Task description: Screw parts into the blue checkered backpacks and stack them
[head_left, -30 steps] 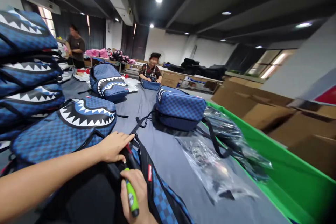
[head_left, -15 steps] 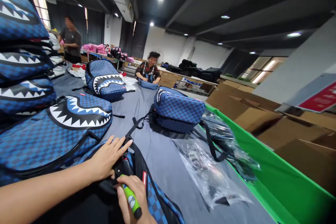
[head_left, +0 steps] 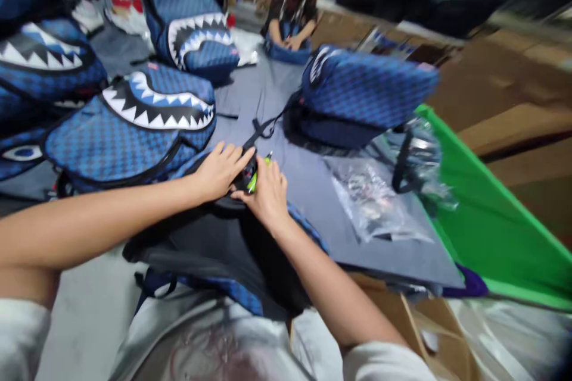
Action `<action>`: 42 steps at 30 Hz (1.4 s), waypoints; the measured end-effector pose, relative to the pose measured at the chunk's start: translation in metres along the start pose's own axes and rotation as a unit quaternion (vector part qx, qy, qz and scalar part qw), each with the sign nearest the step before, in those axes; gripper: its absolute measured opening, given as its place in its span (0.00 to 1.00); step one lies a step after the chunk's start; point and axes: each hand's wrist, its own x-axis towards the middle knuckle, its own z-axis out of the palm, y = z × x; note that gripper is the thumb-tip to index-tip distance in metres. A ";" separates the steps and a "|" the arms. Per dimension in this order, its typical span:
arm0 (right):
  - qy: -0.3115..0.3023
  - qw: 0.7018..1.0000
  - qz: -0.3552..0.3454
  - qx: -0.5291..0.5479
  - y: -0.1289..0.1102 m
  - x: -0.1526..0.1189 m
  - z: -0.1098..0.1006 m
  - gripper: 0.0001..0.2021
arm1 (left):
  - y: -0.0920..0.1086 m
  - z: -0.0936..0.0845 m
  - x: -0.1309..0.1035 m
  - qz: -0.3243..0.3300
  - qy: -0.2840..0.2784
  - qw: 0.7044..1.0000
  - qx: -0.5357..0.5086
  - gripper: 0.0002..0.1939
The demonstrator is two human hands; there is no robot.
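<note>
A blue-and-black checkered backpack (head_left: 210,244) lies at the table's edge against my body, its black side toward me. My left hand (head_left: 221,171) grips its top edge, the fingers reaching over the black material and the thumb bent in. Beside it, my right hand (head_left: 266,190) is closed around a slim, bright green tool (head_left: 253,182) with a dark tip pointing up and away. The fingers cover most of that tool, so its exact kind does not show. Both thumbs almost meet at the bag. Blur hides the spot where they work.
Shark-mouth backpacks (head_left: 134,125) are piled to the left, and another backpack (head_left: 361,95) lies ahead right. Clear plastic packaging (head_left: 370,199) rests near a green panel (head_left: 500,220) on the right. Across the grey table (head_left: 308,172) a person (head_left: 295,18) handles a blue item.
My view has tilted down, showing my lap and both forearms. The green tool has turned in my right hand; its black end pointed toward me before. My left hand stays on the backpack.
</note>
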 end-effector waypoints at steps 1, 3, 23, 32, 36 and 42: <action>-0.024 1.000 0.008 -0.014 -0.004 -0.001 0.003 0.52 | 0.000 0.000 0.002 0.001 -0.004 1.000 0.000 0.48; -0.054 0.998 0.014 -0.038 -0.011 -0.001 0.005 0.56 | 0.002 0.001 0.006 -0.004 -0.016 1.000 -0.004 0.48; -0.035 0.998 -0.021 0.050 0.017 -0.004 0.022 0.35 | 0.020 -0.010 0.006 -0.082 -0.106 0.980 -0.144 0.50; -0.051 0.996 -0.035 0.064 0.027 -0.005 0.006 0.36 | 0.025 -0.008 0.010 -0.112 -0.065 0.968 -0.214 0.43; -0.004 0.985 -0.048 0.163 0.047 -0.032 -0.041 0.29 | 0.027 -0.008 0.002 -0.103 -0.052 0.978 -0.174 0.43; -0.139 0.947 -0.056 0.283 0.048 -0.035 -0.053 0.14 | 0.027 -0.006 0.000 -0.090 -0.055 0.988 -0.109 0.40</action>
